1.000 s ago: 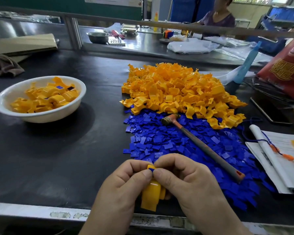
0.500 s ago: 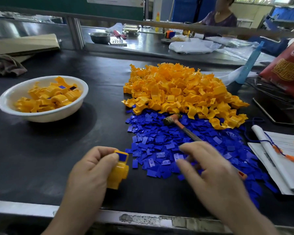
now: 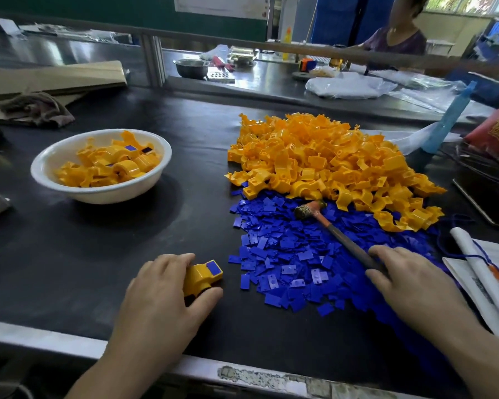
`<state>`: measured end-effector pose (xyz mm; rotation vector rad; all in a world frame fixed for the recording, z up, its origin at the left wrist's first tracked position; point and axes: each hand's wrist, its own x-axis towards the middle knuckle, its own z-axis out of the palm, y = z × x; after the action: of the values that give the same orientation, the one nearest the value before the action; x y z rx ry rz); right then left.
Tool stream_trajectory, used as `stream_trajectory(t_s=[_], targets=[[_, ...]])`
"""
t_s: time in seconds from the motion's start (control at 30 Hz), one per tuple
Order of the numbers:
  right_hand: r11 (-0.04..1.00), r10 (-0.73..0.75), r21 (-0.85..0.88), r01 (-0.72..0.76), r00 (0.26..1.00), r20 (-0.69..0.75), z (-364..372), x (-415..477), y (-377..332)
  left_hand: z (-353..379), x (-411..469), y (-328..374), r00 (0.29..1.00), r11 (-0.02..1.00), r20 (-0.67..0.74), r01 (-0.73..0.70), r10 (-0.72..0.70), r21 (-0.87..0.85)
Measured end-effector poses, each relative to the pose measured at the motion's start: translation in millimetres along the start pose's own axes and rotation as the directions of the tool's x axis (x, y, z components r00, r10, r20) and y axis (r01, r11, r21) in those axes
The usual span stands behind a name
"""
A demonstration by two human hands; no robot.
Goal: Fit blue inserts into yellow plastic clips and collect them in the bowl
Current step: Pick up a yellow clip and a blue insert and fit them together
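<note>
Black surface (image 3: 98, 269): white bowl (image 3: 98, 197) on my left, yellow clips (image 3: 329, 168) heaped on the right, blue inserts (image 3: 285, 254) spread just in front, touching them, hammer (image 3: 337, 234) on top. One clip (image 3: 203, 276) near the front edge. Papers (image 3: 487, 272) far right, rag (image 3: 38, 109) far left.

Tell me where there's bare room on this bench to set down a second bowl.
Widest bare mat: between the bowl and the clips and inserts, running down to the left hand, which holds a clip. Also in front of the bowl, left of that hand. The right half is crowded: both piles, hammer, right hand, papers.
</note>
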<state>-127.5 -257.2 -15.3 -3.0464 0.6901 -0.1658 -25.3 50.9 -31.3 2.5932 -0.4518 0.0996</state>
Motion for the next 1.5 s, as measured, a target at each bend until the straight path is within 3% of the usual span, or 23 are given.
stream_trajectory(t_s=[0.1,0.17,0.27,0.37,0.53,0.6,0.77,0.9,1.0,1.03,1.07,1.1,1.17,1.23,1.37,1.5], targets=[[0.998,-0.029,0.058,0.029,1.0,-0.004,-8,0,-1,1,-2,-3,1.0,0.999,-0.007,-0.025,0.025,0.043],[0.982,-0.025,0.189,0.025,1.0,0.0,-19,-6,-7,2,-1,-4,0.998,0.996,-0.016,-0.057,0.058,0.067],[0.847,0.036,0.53,-0.031,0.999,0.002,-41,-29,-29,5,3,-4,0.996,0.992,-0.038,-0.073,0.078,0.104],[0.747,-0.038,0.665,0.01,0.999,0.029,-54,-50,-51,9,7,-3,0.995,0.989,-0.052,-0.083,0.09,0.124],[0.822,-0.256,0.548,0.152,0.959,0.119,-37,-59,-76,11,8,-5,0.994,0.988,-0.063,-0.082,0.091,0.13],[0.874,-0.295,0.429,0.228,0.951,0.096,-30,-60,-86,11,8,-6,0.993,0.989,-0.069,-0.082,0.091,0.119],[0.922,-0.337,0.281,0.266,0.909,0.243,-31,-53,-98,14,8,-7,0.992,0.99,-0.074,-0.095,0.103,0.101],[0.886,-0.301,0.413,0.211,0.939,0.167,-36,-59,-89,14,8,-8,0.992,0.991,-0.081,-0.089,0.098,0.104],[0.856,-0.457,0.247,0.453,0.888,-0.046,-30,-61,-87,16,8,-9,0.989,0.987,-0.096,-0.103,0.115,0.12],[0.857,-0.485,0.175,0.485,0.873,-0.046,-34,-59,-94,16,8,-9,0.989,0.987,-0.094,-0.105,0.117,0.124],[0.85,-0.485,0.204,0.486,0.873,-0.058,-31,-62,-95,16,8,-9,0.989,0.987,-0.09,-0.105,0.116,0.126],[0.89,-0.393,0.265,0.371,0.919,0.034,-27,-61,-93,15,8,-9,0.99,0.987,-0.088,-0.103,0.114,0.124],[0.87,-0.359,0.397,0.293,0.928,0.101,-33,-62,-87,15,8,-9,0.989,0.987,-0.093,-0.102,0.114,0.121],[0.867,-0.317,0.426,0.259,0.946,0.071,-37,-62,-88,16,8,-9,0.988,0.987,-0.097,-0.105,0.117,0.12],[0.81,-0.387,0.41,0.42,0.907,-0.164,-24,-60,-97,16,8,-10,0.987,0.985,-0.104,-0.111,0.124,0.129],[0.901,-0.328,0.337,0.273,0.938,0.116,-27,-51,-102,15,9,-10,0.989,0.987,-0.09,-0.111,0.121,0.116]])
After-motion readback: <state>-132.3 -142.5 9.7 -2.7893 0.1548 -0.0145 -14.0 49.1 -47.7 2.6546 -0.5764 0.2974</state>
